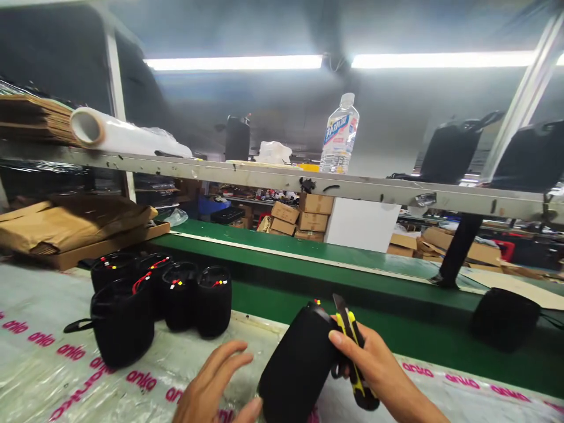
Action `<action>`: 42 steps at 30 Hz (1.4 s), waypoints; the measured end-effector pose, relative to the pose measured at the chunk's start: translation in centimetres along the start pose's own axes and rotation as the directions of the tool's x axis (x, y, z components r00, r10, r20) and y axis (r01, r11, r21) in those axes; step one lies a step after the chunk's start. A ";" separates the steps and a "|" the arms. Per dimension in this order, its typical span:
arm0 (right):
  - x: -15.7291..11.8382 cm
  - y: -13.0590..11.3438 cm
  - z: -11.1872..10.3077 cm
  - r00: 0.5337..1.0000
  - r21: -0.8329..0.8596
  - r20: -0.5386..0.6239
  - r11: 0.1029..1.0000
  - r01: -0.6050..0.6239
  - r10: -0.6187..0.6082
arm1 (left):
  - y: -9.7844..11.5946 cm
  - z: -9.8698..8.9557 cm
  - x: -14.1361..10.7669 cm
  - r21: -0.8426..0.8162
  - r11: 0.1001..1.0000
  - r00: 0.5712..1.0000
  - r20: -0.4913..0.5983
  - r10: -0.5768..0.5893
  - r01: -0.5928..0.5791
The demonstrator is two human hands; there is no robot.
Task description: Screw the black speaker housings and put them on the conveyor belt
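Note:
A black fabric-covered cylinder speaker (299, 364) leans to the right in front of me, small red and yellow connectors at its top end. My right hand (379, 361) is closed round a black-and-yellow utility knife (348, 323), its blade pointing up, and presses against the speaker's right side. Whether those fingers also grip the speaker is hidden. My left hand (215, 382) is open, fingers spread, at the speaker's lower left; its thumb is close to the base, and contact cannot be made out. Several similar black speaker shells (214, 305) stand upright to the left, wires showing in their open tops.
A green conveyor belt (273, 294) runs behind the plastic-covered table (176, 358). Another black speaker (504, 320) lies on it at right. The overhead shelf (264, 174) bears a bottle (340, 135) and a film roll (127, 132). Brown packaging (70, 226) is stacked at left.

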State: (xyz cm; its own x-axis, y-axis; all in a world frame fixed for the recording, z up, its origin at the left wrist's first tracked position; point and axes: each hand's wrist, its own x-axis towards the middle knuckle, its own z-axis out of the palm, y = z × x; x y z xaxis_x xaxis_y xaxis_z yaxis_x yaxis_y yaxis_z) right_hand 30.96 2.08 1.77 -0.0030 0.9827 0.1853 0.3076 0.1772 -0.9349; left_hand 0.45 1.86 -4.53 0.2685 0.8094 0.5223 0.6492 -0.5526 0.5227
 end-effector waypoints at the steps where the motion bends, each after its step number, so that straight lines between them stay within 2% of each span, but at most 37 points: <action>1: -0.8 0.0 0.6 1.000 0.086 0.030 0.996 -0.004 0.002 | 1.6 0.2 1.3 -0.142 0.985 0.994 0.057 -0.092 0.099; 2: -1.4 0.1 1.2 0.999 0.151 0.051 0.988 -0.015 0.008 | 3.1 0.3 2.5 -0.283 0.933 0.968 0.172 -0.181 0.225; 3: -2.0 0.3 1.7 0.998 0.194 0.064 0.981 -0.028 0.016 | 4.4 0.5 3.6 -0.428 0.840 0.925 0.320 -0.204 0.333; 4: -2.5 0.5 2.2 0.997 0.231 0.079 0.972 -0.042 0.024 | 5.5 0.6 4.5 -0.556 0.734 0.892 0.427 -0.151 0.390; 5: -2.9 0.8 2.6 0.995 0.264 0.091 0.963 -0.054 0.031 | 6.4 0.8 5.2 -0.614 0.673 0.867 0.491 -0.084 0.412; 7: -3.4 1.3 3.0 0.994 0.301 0.102 0.952 -0.060 0.030 | 7.6 1.2 6.0 -0.675 0.590 0.833 0.554 0.008 0.443; 9: -3.7 1.6 2.9 0.997 0.252 0.081 0.967 -0.032 0.012 | 8.2 1.5 6.0 -0.677 0.580 0.829 0.559 0.006 0.453; 10: -3.8 1.6 2.6 0.998 0.192 0.058 0.981 -0.020 0.009 | 8.4 1.7 5.9 -0.663 0.597 0.836 0.549 -0.025 0.453; 12: -4.2 1.6 1.9 1.000 0.039 -0.013 0.999 -0.003 0.004 | 8.6 1.7 5.6 -0.561 0.698 0.851 0.508 -0.133 0.445; 15: -5.2 1.7 1.2 0.998 -0.162 -0.051 0.986 -0.029 0.021 | 8.8 1.5 5.3 -0.196 0.896 0.859 0.422 -0.291 0.399; 17: -6.1 2.0 1.3 1.000 -0.279 -0.003 0.960 -0.010 0.010 | 9.0 1.4 5.4 0.026 0.942 0.858 0.406 -0.315 0.334; 20: -6.9 2.8 2.3 0.998 -0.439 0.065 0.898 0.038 -0.010 | 9.5 1.6 6.0 0.190 0.956 0.830 0.476 -0.290 0.225; 23: -7.2 3.8 3.3 0.998 -0.594 0.054 0.804 0.023 0.012 | 10.0 2.2 6.7 0.282 0.949 0.783 0.555 -0.283 0.143; 28: -7.3 4.4 3.8 0.998 -0.747 0.062 0.664 0.030 0.025 | 10.4 2.7 7.4 0.371 0.923 0.741 0.591 -0.320 0.102; 35: -7.3 4.1 3.9 0.994 -0.787 0.109 0.610 0.089 -0.004 | 10.3 3.1 7.8 0.406 0.909 0.741 0.582 -0.335 0.092; 42: -7.5 5.4 4.3 0.986 -0.797 0.096 0.584 0.157 -0.135 | 10.5 3.1 7.7 0.428 0.900 0.738 0.579 -0.346 0.085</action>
State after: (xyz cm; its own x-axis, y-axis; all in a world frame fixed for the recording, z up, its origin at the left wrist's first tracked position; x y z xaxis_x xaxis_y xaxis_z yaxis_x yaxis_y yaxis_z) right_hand 28.54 -4.10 -5.99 -0.1353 0.9504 0.2799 0.9371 0.2145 -0.2753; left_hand 11.51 2.90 2.92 0.3861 0.9036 -0.1857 0.9117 -0.3430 0.2263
